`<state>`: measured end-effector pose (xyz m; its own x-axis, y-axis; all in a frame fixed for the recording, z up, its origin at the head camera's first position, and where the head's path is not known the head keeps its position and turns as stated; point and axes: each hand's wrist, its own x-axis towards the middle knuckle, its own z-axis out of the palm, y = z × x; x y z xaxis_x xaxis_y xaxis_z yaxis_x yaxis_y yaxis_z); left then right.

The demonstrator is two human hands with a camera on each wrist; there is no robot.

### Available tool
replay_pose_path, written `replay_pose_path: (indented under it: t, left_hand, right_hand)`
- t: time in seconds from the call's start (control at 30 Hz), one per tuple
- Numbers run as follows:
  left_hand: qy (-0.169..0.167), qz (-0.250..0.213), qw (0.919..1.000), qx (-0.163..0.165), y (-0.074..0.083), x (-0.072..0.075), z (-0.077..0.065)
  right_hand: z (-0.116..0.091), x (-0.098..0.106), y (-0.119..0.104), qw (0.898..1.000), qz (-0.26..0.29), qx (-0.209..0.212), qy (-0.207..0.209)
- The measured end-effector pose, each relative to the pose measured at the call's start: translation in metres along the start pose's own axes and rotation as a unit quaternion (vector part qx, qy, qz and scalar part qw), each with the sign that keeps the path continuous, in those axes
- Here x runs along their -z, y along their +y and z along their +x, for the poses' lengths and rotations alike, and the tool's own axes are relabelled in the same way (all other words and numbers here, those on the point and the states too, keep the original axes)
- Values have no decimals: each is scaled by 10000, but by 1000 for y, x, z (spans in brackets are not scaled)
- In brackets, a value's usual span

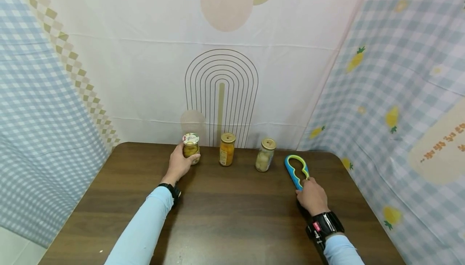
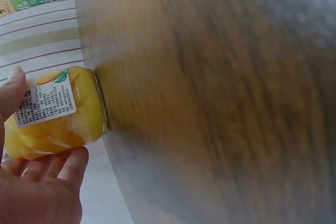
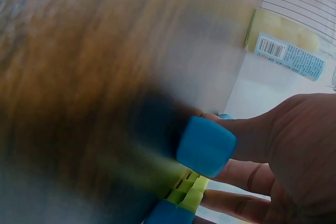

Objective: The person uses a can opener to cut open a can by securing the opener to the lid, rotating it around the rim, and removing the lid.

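A glass jar of yellow fruit (image 1: 191,152) with a white patterned lid stands at the table's far left. My left hand (image 1: 179,164) grips it, thumb on one side and fingers on the other. In the left wrist view the jar (image 2: 89,106) shows a white printed label, its base at the tabletop. Over on the right, my right hand (image 1: 313,197) holds a blue and green jar opener (image 1: 289,170) by its handle end, the looped head pointing away. The right wrist view shows the opener's blue handle end (image 3: 206,147) against the thumb and fingers.
A gold-lidded jar of orange fruit (image 1: 227,151) stands right of the left hand. Another gold-lidded jar, with pale round fruit (image 1: 264,158), stands between it and the opener. Behind the brown wooden table (image 1: 232,216) hangs a white cloth (image 1: 145,75); checked cloths flank the sides.
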<state>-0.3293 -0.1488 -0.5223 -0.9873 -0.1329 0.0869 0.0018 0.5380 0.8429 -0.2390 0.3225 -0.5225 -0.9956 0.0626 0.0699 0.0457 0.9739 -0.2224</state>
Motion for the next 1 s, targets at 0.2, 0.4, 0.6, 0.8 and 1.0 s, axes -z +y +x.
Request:
replay_pose_path:
  t: [0.2,0.4,0.6,0.8,1.0]
  left_hand:
    - [-21,20,10000,-10,-1,-4,0]
    - [-36,-49,10000,-51,-1,-3,0]
    - [-247,-129,9996,11,0,3,0]
    - [-446,-454,9980,-47,5,11,1]
    - [-587,-462,9971,-168,5,13,0]
  right_hand:
    - [-4,1,2,10000,-44,35,-10]
    - [-5,2,-2,9999,-112,42,-55]
    - [-3,4,-4,9998,-164,5,-139]
    - [-2,6,4,9998,130,-25,-137]
    - [-1,4,13,9988,470,92,102]
